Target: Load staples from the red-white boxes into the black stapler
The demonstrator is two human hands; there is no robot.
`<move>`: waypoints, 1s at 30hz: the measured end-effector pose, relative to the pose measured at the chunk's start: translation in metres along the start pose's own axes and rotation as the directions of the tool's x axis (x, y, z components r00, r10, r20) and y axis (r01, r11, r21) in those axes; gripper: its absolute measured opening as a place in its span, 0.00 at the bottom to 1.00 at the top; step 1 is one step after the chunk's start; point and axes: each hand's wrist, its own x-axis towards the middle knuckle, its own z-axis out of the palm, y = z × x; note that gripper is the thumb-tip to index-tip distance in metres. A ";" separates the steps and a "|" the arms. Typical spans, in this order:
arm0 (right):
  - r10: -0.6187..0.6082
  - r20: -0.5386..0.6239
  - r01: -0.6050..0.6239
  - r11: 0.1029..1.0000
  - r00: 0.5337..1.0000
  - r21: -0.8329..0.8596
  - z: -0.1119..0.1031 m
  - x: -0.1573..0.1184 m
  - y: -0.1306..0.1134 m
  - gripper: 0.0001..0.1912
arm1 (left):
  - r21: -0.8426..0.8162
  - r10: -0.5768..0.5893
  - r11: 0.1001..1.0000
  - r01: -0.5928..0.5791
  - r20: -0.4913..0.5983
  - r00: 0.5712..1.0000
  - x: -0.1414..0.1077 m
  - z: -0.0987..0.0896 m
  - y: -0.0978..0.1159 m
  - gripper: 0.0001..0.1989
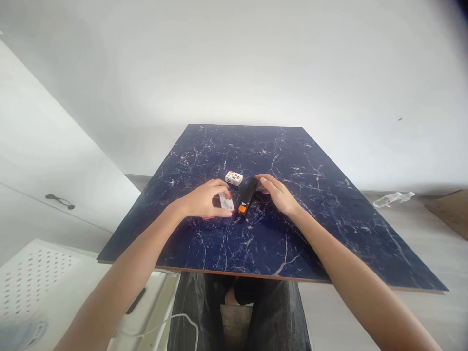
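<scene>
A black stapler (248,195) with an orange part at its near end lies lengthwise on the dark blue marbled table, between my hands. To its left, my left hand (208,199) curves its fingers and thumb around a red-and-white packet (227,202), partly hidden under the palm. My right hand (277,194) rests at the stapler's far right side, its fingers stretched toward that end and the thumb beside them; whether they touch it is hard to tell. Just beyond my left fingertips sits a small white box (234,178) with red print and a dark picture.
The table (256,151) stands against a white wall. At the left are a white cabinet with a dark handle (60,201) and a perforated white surface (32,278). A white cable (185,316) hangs near my legs. A clear plastic bottle (393,199) lies on the floor at right.
</scene>
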 end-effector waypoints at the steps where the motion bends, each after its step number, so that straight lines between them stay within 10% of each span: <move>1: -0.003 0.037 0.004 0.999 0.999 -0.034 -0.003 -0.003 -0.005 0.24 | 0.019 -0.021 1.000 0.021 0.012 1.000 0.000 0.002 0.001 0.28; 8: 0.030 0.285 -0.019 0.999 0.958 -0.040 -0.008 -0.016 -0.024 0.54 | 0.050 -0.069 0.996 0.069 0.010 0.998 0.003 0.012 -0.001 0.41; 30: -0.063 0.404 -0.057 0.959 0.913 0.278 0.005 -0.020 -0.025 0.43 | 0.005 -0.132 0.991 0.132 0.103 0.986 0.003 0.017 0.017 0.62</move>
